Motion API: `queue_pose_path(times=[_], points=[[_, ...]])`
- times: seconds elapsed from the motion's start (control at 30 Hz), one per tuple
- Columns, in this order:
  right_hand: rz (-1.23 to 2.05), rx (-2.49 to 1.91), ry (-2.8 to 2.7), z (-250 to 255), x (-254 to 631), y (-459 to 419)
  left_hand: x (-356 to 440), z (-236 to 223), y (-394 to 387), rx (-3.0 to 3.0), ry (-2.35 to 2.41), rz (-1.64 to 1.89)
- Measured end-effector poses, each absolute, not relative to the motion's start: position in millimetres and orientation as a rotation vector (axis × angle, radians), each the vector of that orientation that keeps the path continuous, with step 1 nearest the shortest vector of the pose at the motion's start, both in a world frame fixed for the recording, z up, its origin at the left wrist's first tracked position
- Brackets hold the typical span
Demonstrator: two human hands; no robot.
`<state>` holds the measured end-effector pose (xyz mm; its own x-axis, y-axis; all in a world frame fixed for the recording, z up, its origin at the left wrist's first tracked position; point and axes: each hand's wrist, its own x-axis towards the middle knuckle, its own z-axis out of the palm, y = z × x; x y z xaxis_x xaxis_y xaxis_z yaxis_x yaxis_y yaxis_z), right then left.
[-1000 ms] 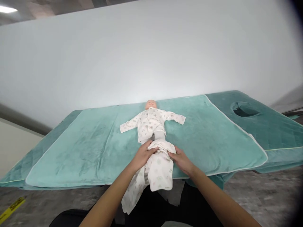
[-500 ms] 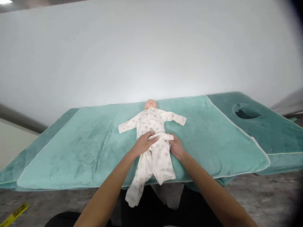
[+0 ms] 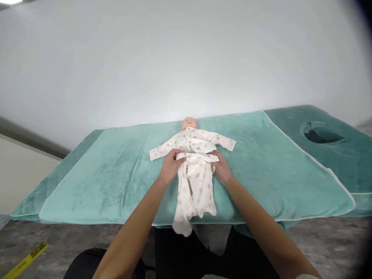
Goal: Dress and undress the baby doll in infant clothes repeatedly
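Observation:
A baby doll point(image 3: 188, 123) lies on its back on a teal towel point(image 3: 110, 182), head toward the wall. It wears a white printed top point(image 3: 194, 143) with sleeves spread out, and white printed trousers point(image 3: 196, 186) whose legs hang over the near edge. My left hand point(image 3: 170, 166) grips the trouser waistband at the doll's left-of-view side. My right hand point(image 3: 221, 168) grips the waistband on the other side. Both hands have fingers curled into the fabric at the doll's waist.
The towel covers a teal padded table with a face hole point(image 3: 319, 133) at the far right. A pale wall rises right behind it. Grey floor runs along the near side, with yellow tape point(image 3: 26, 261) at lower left. A dark stool or seat point(image 3: 87, 263) shows below.
Both hands have slid the trouser waistband up the doll from hip level to the waist, covering the grey body. The trouser legs have drawn up with it.

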<state>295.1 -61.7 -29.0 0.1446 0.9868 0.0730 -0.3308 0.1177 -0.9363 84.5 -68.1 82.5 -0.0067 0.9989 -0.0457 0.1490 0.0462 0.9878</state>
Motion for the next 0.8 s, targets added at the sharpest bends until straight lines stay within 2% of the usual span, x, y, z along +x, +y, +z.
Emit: queue_pose_path(times=[0.17,0.37,0.5,0.67,0.8], points=[[1.301,-0.974,-0.723,-28,297,-63,50,101,-77,0.918,1.214,1.173],[1.15,-1.197,-1.177,-25,298,-64,22,62,-107,0.941,0.957,1.053],[0.99,-1.144,-1.335,6,300,-81,37,48,-106,1.002,0.851,1.086],[0.993,-1.037,-1.541,59,279,-106,62,62,-90,1.157,0.828,1.144],[1.165,-1.17,-1.692,60,266,-97,73,85,-91,1.359,0.871,1.018]])
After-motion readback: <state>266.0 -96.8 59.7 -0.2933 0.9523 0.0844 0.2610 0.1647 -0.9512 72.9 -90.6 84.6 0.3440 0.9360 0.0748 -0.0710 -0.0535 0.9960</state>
